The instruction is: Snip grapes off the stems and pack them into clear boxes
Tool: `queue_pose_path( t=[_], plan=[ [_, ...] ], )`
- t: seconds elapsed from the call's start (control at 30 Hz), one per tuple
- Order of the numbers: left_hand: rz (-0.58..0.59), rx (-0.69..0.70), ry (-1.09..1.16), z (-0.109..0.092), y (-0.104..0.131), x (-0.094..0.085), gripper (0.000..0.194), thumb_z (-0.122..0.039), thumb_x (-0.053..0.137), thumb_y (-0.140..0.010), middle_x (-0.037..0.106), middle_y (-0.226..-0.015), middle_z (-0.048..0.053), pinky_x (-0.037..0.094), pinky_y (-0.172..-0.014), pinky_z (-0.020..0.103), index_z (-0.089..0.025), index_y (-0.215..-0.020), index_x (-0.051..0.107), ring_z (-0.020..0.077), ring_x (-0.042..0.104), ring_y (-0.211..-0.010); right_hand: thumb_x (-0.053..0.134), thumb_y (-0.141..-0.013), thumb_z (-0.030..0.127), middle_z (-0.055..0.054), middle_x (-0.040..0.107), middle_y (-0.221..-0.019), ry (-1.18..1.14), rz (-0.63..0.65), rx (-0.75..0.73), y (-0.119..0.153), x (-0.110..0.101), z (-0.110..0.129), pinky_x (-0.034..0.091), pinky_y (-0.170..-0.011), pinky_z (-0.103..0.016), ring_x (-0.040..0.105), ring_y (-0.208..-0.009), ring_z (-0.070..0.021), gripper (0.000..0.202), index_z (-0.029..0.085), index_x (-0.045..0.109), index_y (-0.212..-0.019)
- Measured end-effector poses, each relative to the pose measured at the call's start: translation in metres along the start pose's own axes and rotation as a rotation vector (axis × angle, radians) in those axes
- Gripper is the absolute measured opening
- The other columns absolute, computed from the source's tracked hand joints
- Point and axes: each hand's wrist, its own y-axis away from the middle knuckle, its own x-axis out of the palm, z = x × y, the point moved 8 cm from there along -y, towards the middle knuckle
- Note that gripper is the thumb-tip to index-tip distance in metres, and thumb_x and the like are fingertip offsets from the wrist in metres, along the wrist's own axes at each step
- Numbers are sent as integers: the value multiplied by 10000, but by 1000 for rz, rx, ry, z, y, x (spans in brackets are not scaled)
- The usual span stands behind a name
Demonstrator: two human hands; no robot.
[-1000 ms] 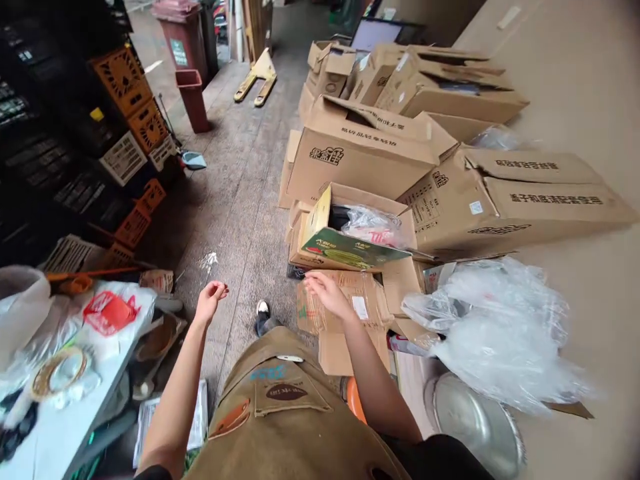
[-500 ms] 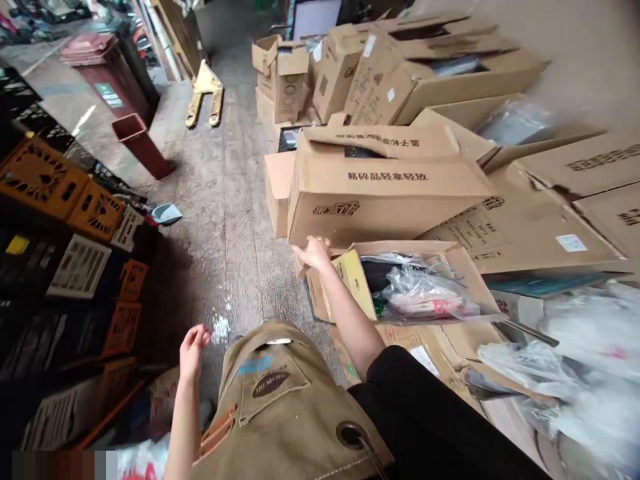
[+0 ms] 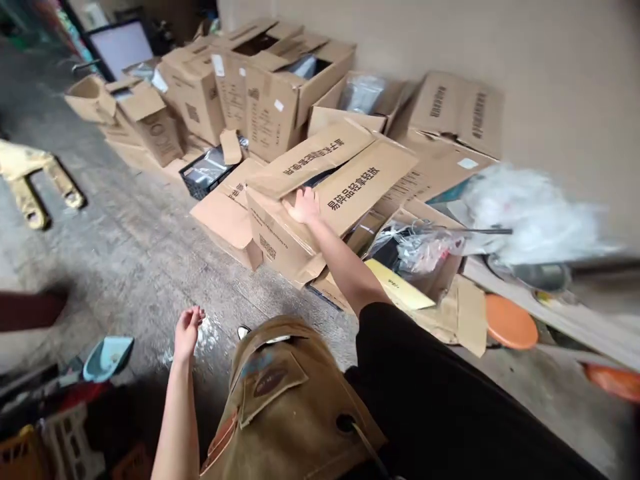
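Note:
My right hand (image 3: 304, 205) rests on the top of a long cardboard box (image 3: 360, 190) with dark printed characters, its fingers bent over the edge of a flap beside a narrow dark gap. Away from everything, my left hand (image 3: 187, 331) hangs over the floor to the left of my brown apron (image 3: 280, 400), fingers curled together; whether anything small is between them is hidden. Just right of the long box, an open box (image 3: 445, 273) holds plastic bags and has a yellow flap (image 3: 397, 283).
More cardboard boxes (image 3: 273, 113) line the wall. At left lie a yellow pallet jack (image 3: 30, 177) and a blue dustpan (image 3: 109, 358). A black crate (image 3: 205, 173), an orange round stool (image 3: 511, 321) and white plastic bags (image 3: 525, 213) are also around.
The view has swung to the right. My right hand has moved from the near lower corner of the long box up onto its top flaps. My left hand stays low at my side.

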Motion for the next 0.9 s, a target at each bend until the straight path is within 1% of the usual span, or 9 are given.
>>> queue_pose_path(
  t=[0.1,0.2,0.3,0.4,0.53,0.6,0.7,0.8,0.9],
  plan=[
    [270,390,-258,-163,-84,79,727,-876,803,-705,751,-964,81,592,-984,424,-204,-953,680,248,719,-944,531,-1062,504,-310,456,-1683,10,-19,53,10,-3,1,175,-1383,-553,400,-1597,-415,670,4,558,-1506],
    [488,910,-403,-295,-85,208,655,-684,792,-889,740,-1334,162,557,-1124,504,-207,-1320,667,318,703,-1235,500,-1059,406,-273,601,-1529,10,-79,76,12,-11,-5,250,-1345,-525,524,-1464,-379,499,49,639,-1379],
    [605,1276,-700,-348,-53,329,847,-477,908,-855,572,-1624,204,390,-1310,611,-207,-1574,551,411,500,-1538,480,-1054,371,-250,675,-1395,42,-93,80,8,-17,-13,351,-1245,-540,572,-1345,-380,362,116,710,-1169],
    [665,1277,-1025,-350,-61,397,754,-236,876,-862,615,-1578,196,420,-1291,619,-230,-1569,613,433,540,-1506,502,-1031,351,-227,739,-1240,108,-59,19,0,-30,-19,384,-1144,-552,584,-1269,-387,284,166,706,-961],
    [533,1114,-667,-391,-148,393,363,-282,676,-1031,769,-1296,214,539,-1193,524,-126,-1350,754,380,733,-1269,495,-1029,353,-148,746,-885,140,-105,-141,0,-64,-27,377,-1041,-490,617,-968,-299,343,216,595,-731],
    [385,931,-345,-412,-215,373,415,-445,700,-1034,791,-1209,236,547,-1195,531,-76,-1210,770,388,749,-1250,493,-1023,342,-102,703,-760,116,-139,-219,9,-76,-30,374,-985,-462,571,-803,-244,383,233,522,-657],
    [350,665,-4,-410,-289,366,556,-565,832,-909,794,-1253,236,567,-1194,507,-79,-1170,758,368,754,-1280,459,-1046,327,-52,633,-644,53,-199,-257,27,-84,-32,383,-921,-434,500,-659,-199,448,246,462,-606],
    [421,571,158,-387,-311,382,604,-601,887,-841,798,-1283,210,557,-1221,463,-104,-1162,766,343,737,-1339,481,-1051,329,-31,608,-597,26,-150,-190,22,-75,-35,413,-885,-414,501,-599,-185,475,246,479,-584],
    [513,464,260,-355,-313,401,596,-603,928,-808,812,-1258,182,545,-1240,443,-134,-1143,776,330,719,-1380,519,-1078,397,-55,698,-683,0,47,46,-27,-52,-55,460,-821,-384,622,-657,-214,436,229,656,-700]
  ],
)
